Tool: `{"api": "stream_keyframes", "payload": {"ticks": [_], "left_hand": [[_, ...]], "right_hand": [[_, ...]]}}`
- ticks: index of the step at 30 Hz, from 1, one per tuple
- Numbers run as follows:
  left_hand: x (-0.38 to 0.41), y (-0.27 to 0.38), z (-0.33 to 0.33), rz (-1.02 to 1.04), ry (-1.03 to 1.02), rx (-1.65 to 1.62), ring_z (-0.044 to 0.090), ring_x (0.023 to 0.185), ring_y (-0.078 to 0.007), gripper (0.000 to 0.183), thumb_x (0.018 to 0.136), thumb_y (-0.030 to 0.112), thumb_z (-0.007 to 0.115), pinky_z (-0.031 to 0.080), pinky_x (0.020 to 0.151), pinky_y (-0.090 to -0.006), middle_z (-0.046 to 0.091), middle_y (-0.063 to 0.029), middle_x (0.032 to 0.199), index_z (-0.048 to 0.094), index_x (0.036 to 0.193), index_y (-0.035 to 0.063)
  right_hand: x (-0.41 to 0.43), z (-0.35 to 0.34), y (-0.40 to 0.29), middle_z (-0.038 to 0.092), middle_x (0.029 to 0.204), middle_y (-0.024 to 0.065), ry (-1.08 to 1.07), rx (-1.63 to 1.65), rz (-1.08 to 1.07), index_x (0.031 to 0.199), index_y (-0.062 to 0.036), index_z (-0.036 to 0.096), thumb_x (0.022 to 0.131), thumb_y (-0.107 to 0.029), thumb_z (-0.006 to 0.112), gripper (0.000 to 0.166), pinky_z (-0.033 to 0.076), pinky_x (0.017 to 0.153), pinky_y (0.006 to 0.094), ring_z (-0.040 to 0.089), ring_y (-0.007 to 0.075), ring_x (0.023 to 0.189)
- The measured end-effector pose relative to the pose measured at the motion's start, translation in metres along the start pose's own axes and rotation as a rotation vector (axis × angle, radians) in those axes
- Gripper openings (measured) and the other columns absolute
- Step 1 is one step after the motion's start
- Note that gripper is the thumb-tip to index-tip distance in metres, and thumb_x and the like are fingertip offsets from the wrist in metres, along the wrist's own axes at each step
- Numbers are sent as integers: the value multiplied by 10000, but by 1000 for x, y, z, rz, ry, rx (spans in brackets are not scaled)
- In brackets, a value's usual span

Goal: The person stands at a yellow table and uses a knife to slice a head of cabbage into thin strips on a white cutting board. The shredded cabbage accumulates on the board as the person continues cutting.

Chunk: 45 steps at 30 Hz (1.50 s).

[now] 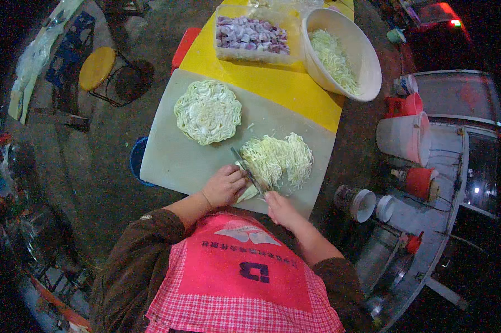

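My right hand (280,207) grips the handle of a kitchen knife (248,170), whose blade points up and to the left across the cutting board (171,162). My left hand (227,185) presses a piece of cabbage (248,194) against the board, its fingers bent close beside the blade. Most of that piece is hidden under the hand and knife. Just right of the blade lies a heap of finely shredded cabbage (279,156). A cut cabbage half (209,111) rests farther up on the board, its layered leaf edges showing around the rim.
Beyond the board, a yellow tabletop (271,85) carries a clear plastic container (256,57) of diced purple onion (250,35). Beside it a white bowl (369,66) holds more shredded cabbage (331,58). A stool (97,68) stands to the left; buckets (400,135) line the right.
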<state>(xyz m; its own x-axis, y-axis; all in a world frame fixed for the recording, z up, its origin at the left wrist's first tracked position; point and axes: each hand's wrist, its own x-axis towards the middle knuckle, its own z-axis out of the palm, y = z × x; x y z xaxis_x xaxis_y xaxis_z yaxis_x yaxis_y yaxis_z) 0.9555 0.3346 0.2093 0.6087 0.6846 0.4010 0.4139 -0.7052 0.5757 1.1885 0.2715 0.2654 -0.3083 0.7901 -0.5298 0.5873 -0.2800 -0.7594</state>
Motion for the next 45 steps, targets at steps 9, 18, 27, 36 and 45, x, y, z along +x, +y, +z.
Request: {"api": "stream_keyframes", "payload": {"ticks": [9,18,27,36,45], "left_hand": [[2,2,-9,-12,-34,-1,525,942,-268,242,704,143,668,445,810,-377,575,-60,1008,602,927,77],[-1,0,2,-30,-18,-19,524,933,-268,219,717,150,665,442,815,-378,572,-61,987,592,909,71],[3,3,-4,-38,-4,-9,530,891,-277,197,701,165,674,446,809,-371,574,-64,945,585,856,81],[-4,-4,-4,-84,-98,-98,520,959,-292,219,718,191,670,436,838,-406,570,-74,998,585,891,87],[11,-9,-29,269,-282,-94,494,1095,-284,343,739,229,638,370,994,-425,553,-73,1110,597,1059,112]], "right_hand": [[14,6,-9,406,545,2,29,41,251,1037,-47,488,991,-382,345,367,333,399,286,379,126,404],[10,3,-22,610,1026,248,-31,-35,307,1142,8,518,967,-371,372,443,438,848,438,592,387,964],[-3,-2,-13,566,776,147,-69,92,360,1089,-45,517,974,-343,406,338,441,721,390,545,266,734],[21,-10,-14,414,532,-5,-15,259,378,911,-81,477,983,-397,382,338,316,374,257,372,93,400],[-5,-23,-8,415,535,-7,-15,389,470,987,-84,478,984,-441,354,378,322,400,248,371,88,412]]}}
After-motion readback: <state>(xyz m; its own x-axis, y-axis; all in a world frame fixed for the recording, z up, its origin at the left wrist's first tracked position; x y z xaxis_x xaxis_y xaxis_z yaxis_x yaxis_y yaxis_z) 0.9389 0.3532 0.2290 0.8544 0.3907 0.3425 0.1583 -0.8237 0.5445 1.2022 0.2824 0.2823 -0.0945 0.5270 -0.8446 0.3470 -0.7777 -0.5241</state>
